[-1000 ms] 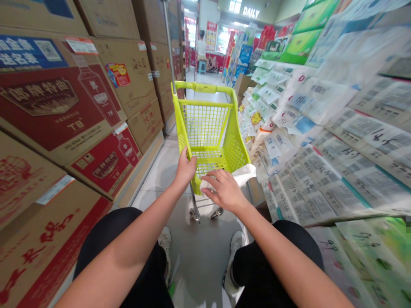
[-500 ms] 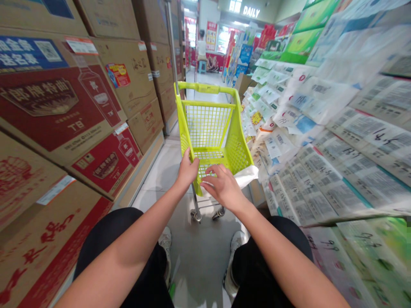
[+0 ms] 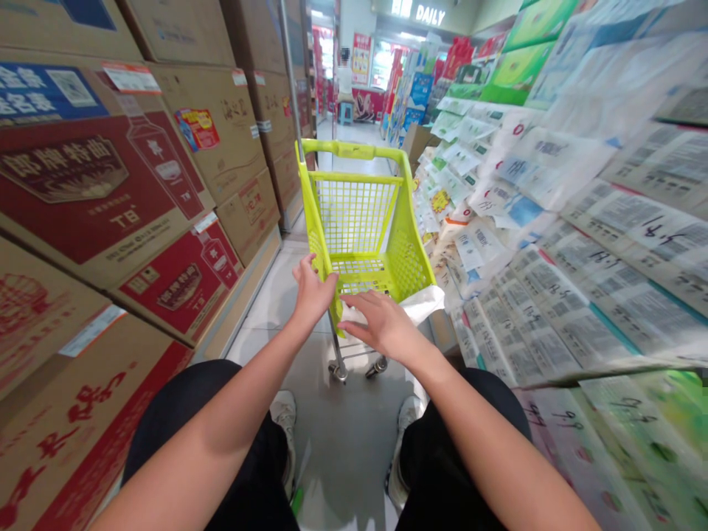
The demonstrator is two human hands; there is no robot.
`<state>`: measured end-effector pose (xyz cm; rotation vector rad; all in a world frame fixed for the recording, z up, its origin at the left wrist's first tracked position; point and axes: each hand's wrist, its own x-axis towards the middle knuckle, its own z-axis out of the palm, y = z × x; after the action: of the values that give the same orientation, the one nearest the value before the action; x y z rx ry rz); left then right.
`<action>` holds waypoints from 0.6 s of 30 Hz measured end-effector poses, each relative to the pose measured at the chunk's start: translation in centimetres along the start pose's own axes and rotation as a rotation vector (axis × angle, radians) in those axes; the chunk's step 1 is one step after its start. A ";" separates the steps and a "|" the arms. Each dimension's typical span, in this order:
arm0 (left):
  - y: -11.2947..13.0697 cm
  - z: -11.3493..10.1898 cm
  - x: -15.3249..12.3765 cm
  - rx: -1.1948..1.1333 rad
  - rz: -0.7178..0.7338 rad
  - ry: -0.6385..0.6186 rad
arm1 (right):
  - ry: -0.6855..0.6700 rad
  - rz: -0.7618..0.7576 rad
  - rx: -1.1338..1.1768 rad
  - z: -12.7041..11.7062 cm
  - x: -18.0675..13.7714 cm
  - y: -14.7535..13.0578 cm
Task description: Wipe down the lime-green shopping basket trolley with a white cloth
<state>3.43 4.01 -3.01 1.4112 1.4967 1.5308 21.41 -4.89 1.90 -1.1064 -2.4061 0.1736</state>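
A lime-green shopping cart (image 3: 354,153) stands before me, its basket showing no goods. At the left side of its near rim is my left hand (image 3: 313,291), fingers apart and thumb raised, holding nothing. A crumpled white cloth or tissue (image 3: 423,304) lies along the near rim and sticks out at the right corner. My right hand (image 3: 381,321) is curved over this rim, with the white material showing between its thumb and fingers. Part of the material is hidden under the hand.
Stacked liquor cartons (image 3: 66,169) line the left side. On the right are piled white paper packs (image 3: 553,295) with handwritten prices. A metal pole (image 3: 293,74) rises beside the cart's left rear. Farther down the aisle, a person (image 3: 345,81) is near a blue stool (image 3: 346,112).
My left hand has shifted slightly left and its fingers have spread off the rim. My right hand has moved a little left and lower, closing over the white material.
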 end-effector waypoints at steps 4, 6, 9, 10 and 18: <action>3.3 -3.4 -1.2 0.289 0.502 -0.394 | -0.083 0.102 -0.127 -1.9 -1.0 0.8; 4.4 -4.7 -1.6 0.406 0.689 -0.660 | -0.137 0.159 -0.217 -2.8 -1.5 1.5; 4.6 -5.7 -1.7 0.528 0.787 -0.782 | -0.225 0.260 -0.319 -3.8 -2.2 2.8; 4.5 -5.9 -1.5 0.547 0.794 -0.786 | -0.264 0.296 -0.343 -4.0 -2.4 3.3; 4.3 -6.9 0.0 0.510 0.779 -0.814 | -0.376 0.404 -0.385 -5.1 -2.8 5.5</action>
<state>-1.78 0.74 2.25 2.7054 0.8569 0.6913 29.11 -3.76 3.60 -1.8823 -2.5736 0.0519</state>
